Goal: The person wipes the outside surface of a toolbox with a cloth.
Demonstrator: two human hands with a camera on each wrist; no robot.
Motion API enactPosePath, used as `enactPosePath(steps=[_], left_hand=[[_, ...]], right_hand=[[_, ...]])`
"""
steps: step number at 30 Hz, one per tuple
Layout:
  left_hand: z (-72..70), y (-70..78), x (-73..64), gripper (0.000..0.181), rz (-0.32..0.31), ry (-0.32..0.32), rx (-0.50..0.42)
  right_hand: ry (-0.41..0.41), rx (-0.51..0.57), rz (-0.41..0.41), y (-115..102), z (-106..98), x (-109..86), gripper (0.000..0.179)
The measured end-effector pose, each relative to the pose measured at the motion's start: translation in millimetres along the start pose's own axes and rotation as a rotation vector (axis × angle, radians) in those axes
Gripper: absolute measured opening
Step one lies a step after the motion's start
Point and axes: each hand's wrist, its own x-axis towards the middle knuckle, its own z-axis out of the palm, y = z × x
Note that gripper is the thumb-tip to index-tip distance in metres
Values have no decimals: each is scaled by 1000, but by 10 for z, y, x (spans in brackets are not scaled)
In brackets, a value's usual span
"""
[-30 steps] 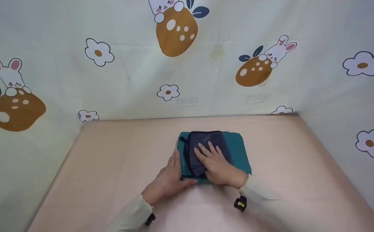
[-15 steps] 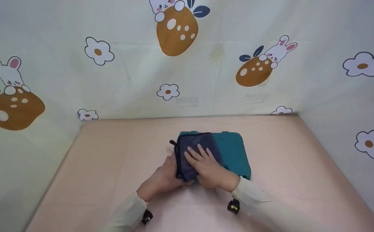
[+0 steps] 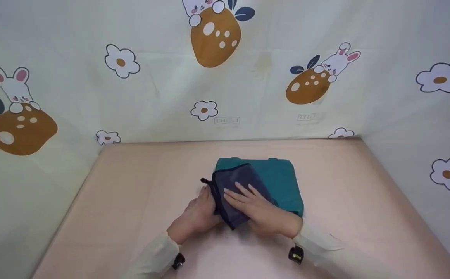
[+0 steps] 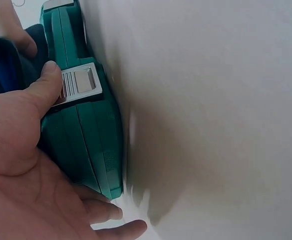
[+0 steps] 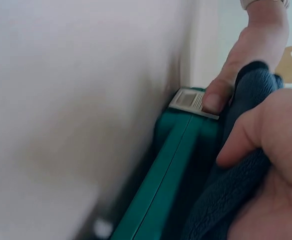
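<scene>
A teal hard carrying case [image 3: 281, 176] with a latch [image 4: 83, 81] on its near side lies flat on the table. On its top, toward the left, is a folded dark blue cloth [image 3: 234, 180] with black edging. My right hand [image 3: 265, 213] presses on the cloth with fingers spread fairly straight; in the right wrist view its thumb [image 5: 238, 142] lies against the fuzzy cloth. My left hand [image 3: 199, 215] holds the case's near left corner, the thumb [image 4: 46, 82] at the latch and the fingers along the left side. The cloth partly covers this hand in the head view.
The table [image 3: 147, 174] has a plain peach cover. A pale curtain [image 3: 155, 77] printed with rabbits and flowers stands behind it and at both sides. Black wrist straps [image 3: 296, 254] show below both sleeves.
The right hand has slid the cloth left and then nearer, turning it so a corner overhangs the case's near edge. The case and the left hand have stayed nearly in place.
</scene>
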Motion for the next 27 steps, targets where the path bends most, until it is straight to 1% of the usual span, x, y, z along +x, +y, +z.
enactPosePath(steps=[4,7,10,13,16,22,27], left_hand=[[2,-1,-5,94,30,25,-2],[-1,-2,5,95,51,30,-3],[2,-5,11,92,58,25,2],[5,2,5,94,58,14,3],[4,22,-6,97,54,-2,5],[-7,56,-16,90,56,-49,33],[-16,66,-2,96,33,-58,31]], right_hand=[[1,56,-87,103,-27,-85,95],[-2,118,-136,179,-42,-140,100],[2,180,-171,233,-57,-181,102],[10,213,-194,264,-71,-200,102],[0,226,-194,277,-87,-209,102],[-69,248,-168,291,-142,-247,103],[-120,258,-140,306,-200,-315,99]])
